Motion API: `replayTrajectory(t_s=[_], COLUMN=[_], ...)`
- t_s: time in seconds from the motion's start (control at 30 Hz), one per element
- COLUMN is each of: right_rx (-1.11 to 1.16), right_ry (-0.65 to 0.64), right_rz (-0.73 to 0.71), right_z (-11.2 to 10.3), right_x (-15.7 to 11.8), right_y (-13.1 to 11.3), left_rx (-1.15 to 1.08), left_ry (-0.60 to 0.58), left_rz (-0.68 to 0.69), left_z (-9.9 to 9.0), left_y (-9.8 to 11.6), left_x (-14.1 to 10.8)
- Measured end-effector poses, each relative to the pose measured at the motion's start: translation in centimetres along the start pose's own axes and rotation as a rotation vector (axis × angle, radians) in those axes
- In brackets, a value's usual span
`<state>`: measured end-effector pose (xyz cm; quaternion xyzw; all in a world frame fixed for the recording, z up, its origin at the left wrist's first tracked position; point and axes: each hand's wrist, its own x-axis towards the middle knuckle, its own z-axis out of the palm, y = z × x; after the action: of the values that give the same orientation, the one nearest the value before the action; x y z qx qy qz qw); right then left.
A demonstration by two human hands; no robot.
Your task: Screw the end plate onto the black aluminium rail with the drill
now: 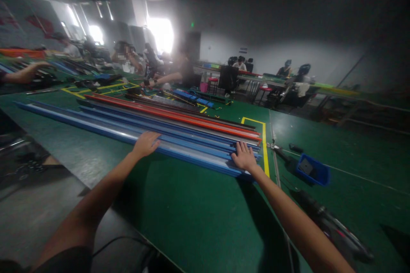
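Observation:
Several long blue metal profiles point(195, 153) lie side by side on the green table point(192, 209). Behind them run a red profile point(179, 115) and some dark ones, parallel to the blue. My left hand point(146, 144) rests on the nearest blue profiles around their middle, its fingers pointing right and partly hidden behind the profile's edge. Near the right ends of the profiles, my right hand point(244, 156) lies on top with its fingers spread, holding nothing.
On the right are a blue bin point(313, 169) with dark pieces in it and a black power tool point(333, 222). Yellow tape point(265, 149) marks the table by the profile ends. Across the table, a person's arm point(166, 78) reaches over parts; another arm point(25, 73) shows at far left.

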<state>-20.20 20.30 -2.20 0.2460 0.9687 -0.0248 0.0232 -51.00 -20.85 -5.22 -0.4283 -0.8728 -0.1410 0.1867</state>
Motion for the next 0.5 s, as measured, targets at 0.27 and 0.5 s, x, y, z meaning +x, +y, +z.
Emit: replayTrajectory(t_s=[0.27, 0.5], right_rx=[0.093, 0.040], right_ry=[0.042, 0.037], right_rz=[0.028, -0.013], right_z=[0.3, 0.7], right_x=[-0.2, -0.7], right_y=[-0.4, 1.6], left_rx=[0.078, 0.069], left_ry=[-0.010, 0.001], left_rz=[0.067, 0.116], left_z=[0.2, 1.3], left_y=[-0.5, -0.2], left_x=[0.3, 0.4])
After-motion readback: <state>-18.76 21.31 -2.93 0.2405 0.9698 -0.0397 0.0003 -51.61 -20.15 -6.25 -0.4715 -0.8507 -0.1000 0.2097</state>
